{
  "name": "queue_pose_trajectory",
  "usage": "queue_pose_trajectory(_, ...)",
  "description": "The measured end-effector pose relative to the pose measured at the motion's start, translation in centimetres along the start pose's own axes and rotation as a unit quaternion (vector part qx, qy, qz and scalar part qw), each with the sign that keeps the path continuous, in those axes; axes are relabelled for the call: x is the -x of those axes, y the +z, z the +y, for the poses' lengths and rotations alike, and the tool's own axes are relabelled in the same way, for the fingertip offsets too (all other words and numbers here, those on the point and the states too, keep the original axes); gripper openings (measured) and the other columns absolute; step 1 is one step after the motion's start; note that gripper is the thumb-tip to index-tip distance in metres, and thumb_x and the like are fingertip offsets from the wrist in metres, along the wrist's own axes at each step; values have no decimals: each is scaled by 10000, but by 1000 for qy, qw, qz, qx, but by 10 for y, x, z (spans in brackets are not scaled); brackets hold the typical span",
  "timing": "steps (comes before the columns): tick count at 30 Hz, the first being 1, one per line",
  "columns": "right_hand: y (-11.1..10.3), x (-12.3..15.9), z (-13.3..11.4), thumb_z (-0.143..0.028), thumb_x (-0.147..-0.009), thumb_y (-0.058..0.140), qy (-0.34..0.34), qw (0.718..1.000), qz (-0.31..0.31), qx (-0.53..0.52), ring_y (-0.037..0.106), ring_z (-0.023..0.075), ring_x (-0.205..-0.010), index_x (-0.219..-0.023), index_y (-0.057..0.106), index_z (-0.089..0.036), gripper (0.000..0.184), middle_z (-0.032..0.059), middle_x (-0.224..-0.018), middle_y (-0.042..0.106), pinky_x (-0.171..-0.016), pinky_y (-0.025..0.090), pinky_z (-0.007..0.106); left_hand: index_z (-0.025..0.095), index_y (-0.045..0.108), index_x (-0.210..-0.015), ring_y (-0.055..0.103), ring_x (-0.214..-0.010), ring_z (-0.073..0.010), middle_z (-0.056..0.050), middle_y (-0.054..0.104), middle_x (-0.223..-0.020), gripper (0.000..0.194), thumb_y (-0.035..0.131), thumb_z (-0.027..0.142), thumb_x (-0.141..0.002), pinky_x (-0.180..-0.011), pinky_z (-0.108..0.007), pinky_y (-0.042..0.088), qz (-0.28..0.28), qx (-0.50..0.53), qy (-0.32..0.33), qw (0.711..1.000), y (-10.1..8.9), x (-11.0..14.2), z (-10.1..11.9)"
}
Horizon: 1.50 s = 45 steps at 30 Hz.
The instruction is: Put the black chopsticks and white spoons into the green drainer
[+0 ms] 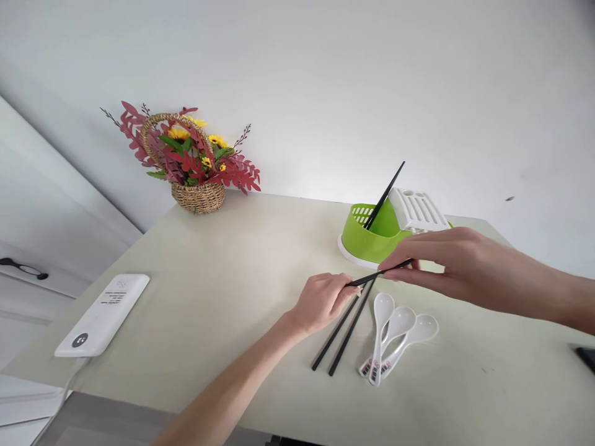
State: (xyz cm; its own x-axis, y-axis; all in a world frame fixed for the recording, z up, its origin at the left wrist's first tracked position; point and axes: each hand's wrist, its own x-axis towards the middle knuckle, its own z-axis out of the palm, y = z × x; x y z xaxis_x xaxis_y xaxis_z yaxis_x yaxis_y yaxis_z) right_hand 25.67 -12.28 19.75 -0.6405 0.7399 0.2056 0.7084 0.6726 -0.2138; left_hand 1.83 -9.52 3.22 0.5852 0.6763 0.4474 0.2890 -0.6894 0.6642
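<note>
Between my two hands runs a black chopstick [372,277], held slantwise above the table; whether a second one lies along it I cannot tell. My left hand [320,302] is closed round its lower left end. At the other end, my right hand [449,255] pinches it between thumb and fingers. Below them, two black chopsticks [344,341] lie side by side on the table. Three white spoons [400,323] overlap to their right. Behind my right hand stands a green utensil holder [369,243] with a white slotted part [418,209]; a dark chopstick [387,195] leans in its basket.
A wicker basket [199,198] of artificial flowers stands at the back left against the wall. At the table's left edge lies a white power strip [103,316] with a cable. A dark object [586,358] is partly visible at the right edge.
</note>
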Motion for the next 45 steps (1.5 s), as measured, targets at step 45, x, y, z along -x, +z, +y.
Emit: queue_pose_trajectory(45, -1, -11, -18, -627, -997, 584, 176, 976, 72, -109, 652, 175, -595, -874, 731, -289, 389, 24, -765, 745, -470, 423, 299, 187, 784, -1268, 499, -590, -94, -45, 781, -862, 629, 350, 610, -1099, -640, -195, 397, -155, 92, -69, 981, -14, -7, -15)
